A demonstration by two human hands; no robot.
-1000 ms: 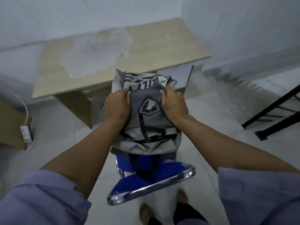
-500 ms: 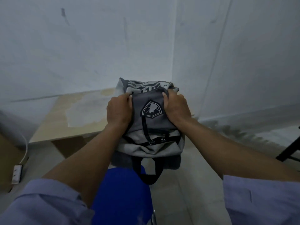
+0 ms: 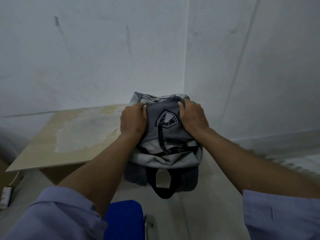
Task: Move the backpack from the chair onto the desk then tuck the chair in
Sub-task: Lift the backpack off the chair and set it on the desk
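I hold a grey backpack (image 3: 166, 153) with a dark shield badge in the air, over the right end of the wooden desk (image 3: 52, 149). My left hand (image 3: 132, 122) grips its top on the left side. My right hand (image 3: 193, 116) grips the top on the right. Black straps and a carry loop hang below the bag. The blue chair (image 3: 123, 220) shows at the bottom of the frame, beneath my left forearm, and its seat is bare where it shows.
The desk stands in a corner of white walls, with a pale worn patch (image 3: 83, 132) on its top. A white power strip (image 3: 5, 196) with a cable lies on the floor at the left. Tiled floor stretches to the right of the desk.
I have lifted the backpack off the chair and carried it up and forward toward the desk. The view has tilted up, so the chair has dropped to the bottom of the frame.
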